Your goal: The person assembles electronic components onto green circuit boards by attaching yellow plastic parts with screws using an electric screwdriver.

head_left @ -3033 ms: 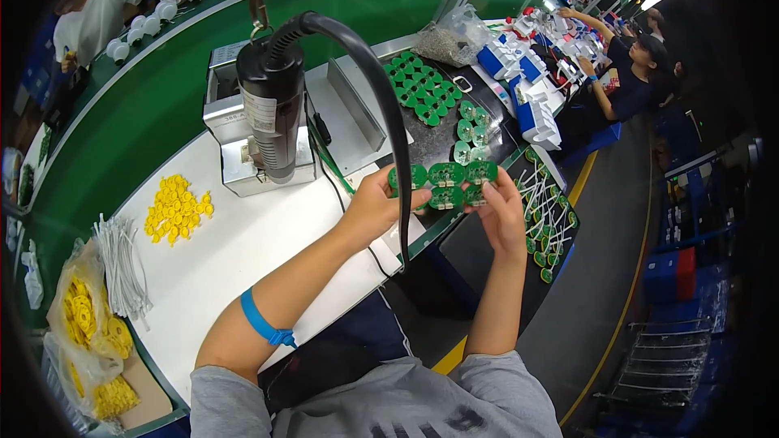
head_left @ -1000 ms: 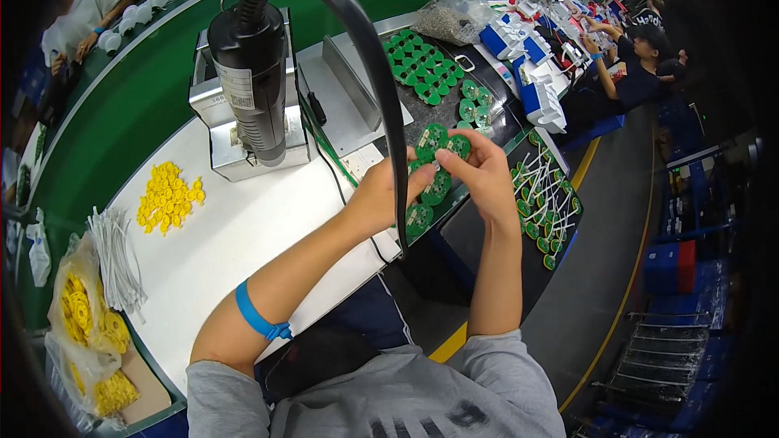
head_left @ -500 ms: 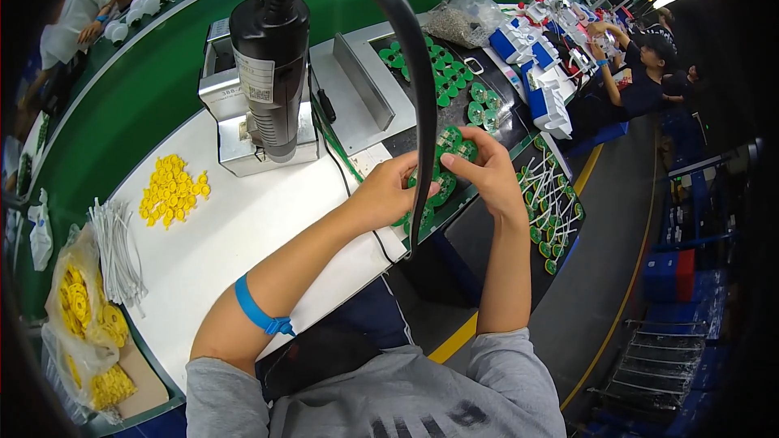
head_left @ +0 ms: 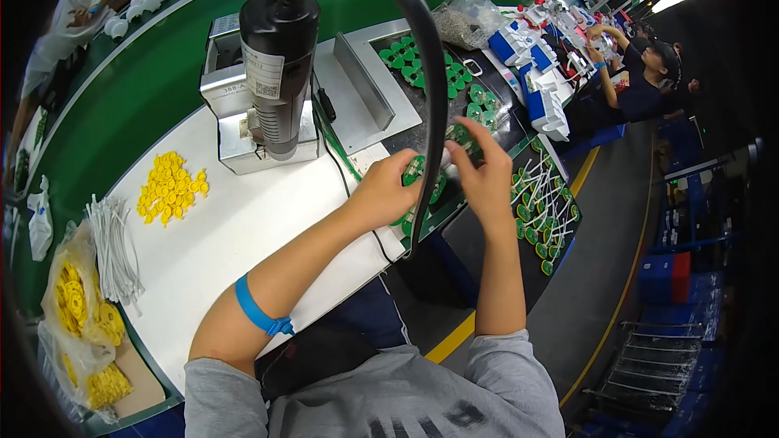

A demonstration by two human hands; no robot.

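Head view, read from its left edge: a clear bag of yellow discs (head_left: 77, 316) slumps at the lower left, with a bundle of white ties (head_left: 115, 247) lying just beside it on the white surface (head_left: 243, 235). A loose heap of yellow caps (head_left: 169, 188) sits further up the surface, left of centre. Above it a green conveyor belt (head_left: 146, 57) curves across the upper left of the frame. At upper centre a black cylindrical tool (head_left: 276, 65) hangs upright in front of a small metal machine (head_left: 231, 126), and its thick black hose (head_left: 422, 73) arcs over to the right and drops down between the two hands.

The left forearm, wearing a blue wristband (head_left: 260, 312), comes up from the lower edge toward the middle. The left hand (head_left: 385, 191) has its fingers curled and pinching a small green round part (head_left: 415, 170) at frame centre, above the near edge of the surface. The right hand (head_left: 483, 174) meets it from the right, thumb and fingertips pressed onto the same part, index finger raised.

More green parts (head_left: 430, 69) lie on a dark tray above the hands, and a tray of green parts with white ties (head_left: 540, 207) sits just right of the right hand. At the upper right another person in dark clothes (head_left: 641, 89) works near blue and white boxes (head_left: 531, 53).
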